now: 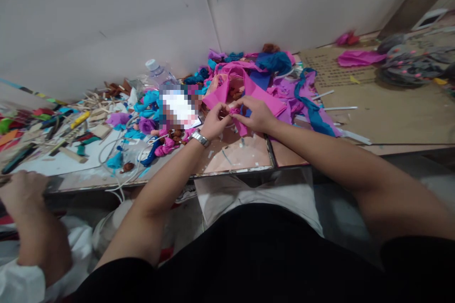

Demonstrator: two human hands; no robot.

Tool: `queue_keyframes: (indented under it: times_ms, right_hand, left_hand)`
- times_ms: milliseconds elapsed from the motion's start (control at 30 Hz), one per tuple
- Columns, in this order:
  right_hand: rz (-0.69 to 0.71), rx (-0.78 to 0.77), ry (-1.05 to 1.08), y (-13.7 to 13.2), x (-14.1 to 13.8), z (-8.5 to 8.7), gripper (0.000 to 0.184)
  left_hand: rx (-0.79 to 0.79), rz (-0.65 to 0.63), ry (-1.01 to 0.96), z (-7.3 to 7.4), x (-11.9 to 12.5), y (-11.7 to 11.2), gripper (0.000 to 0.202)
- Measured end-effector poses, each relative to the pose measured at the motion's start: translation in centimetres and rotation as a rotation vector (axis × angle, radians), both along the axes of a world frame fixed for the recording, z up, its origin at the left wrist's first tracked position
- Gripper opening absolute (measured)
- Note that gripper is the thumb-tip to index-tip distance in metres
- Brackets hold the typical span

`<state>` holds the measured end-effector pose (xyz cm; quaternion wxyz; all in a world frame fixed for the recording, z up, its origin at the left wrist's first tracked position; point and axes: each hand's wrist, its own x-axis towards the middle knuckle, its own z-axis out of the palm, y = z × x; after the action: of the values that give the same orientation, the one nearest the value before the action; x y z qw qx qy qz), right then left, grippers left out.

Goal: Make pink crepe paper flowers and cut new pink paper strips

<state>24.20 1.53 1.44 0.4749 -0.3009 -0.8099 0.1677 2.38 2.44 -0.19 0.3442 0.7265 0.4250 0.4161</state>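
**Q:** Where is the small rolled pink crepe-paper bud (234, 111) located?

**A:** It is held just above the worn pinkish worktop (234, 154), inward from the middle of the near edge. It sits directly in front of the heap of pink, purple and blue crepe paper (245, 83).

**Q:** How is it gripped?

**A:** It is pinched from both sides. The left hand (213, 124) is applied from its left, the right hand (259, 114) from its right and slightly above. Both sets of fingers are drawn narrow, tips closed on the bud. Neither hand is nearer, since both are touching it.

**Q:** Long axis?

**A:** It cannot be told, as the bud is mostly covered.

**Q:** Anything else noted?

**A:** A silver wristwatch (199, 138) is worn on the left wrist. Another person's hand (21, 189) is seen at the near left corner, well apart.
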Motion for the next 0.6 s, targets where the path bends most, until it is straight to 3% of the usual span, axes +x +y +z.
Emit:
queue_keyframes:
  times_ms: [267, 433, 600]
  right_hand:
    - [0.042, 0.014, -0.004, -0.14, -0.08, -0.06, 0.031]
    - [0.022, 0.03, 0.005, -0.17, -0.1, -0.06, 0.038]
    - [-0.034, 0.014, 0.017, -0.01, -0.03, 0.08, 0.021]
  left_hand:
    - [0.185, -0.129, 0.029, 0.02, -0.16, -0.01, 0.044]
    - [0.199, -0.069, 0.022, 0.34, -0.29, 0.18, 0.046]
    - [0.17, -0.003, 0.004, 0.88, -0.16, -0.06, 0.04]
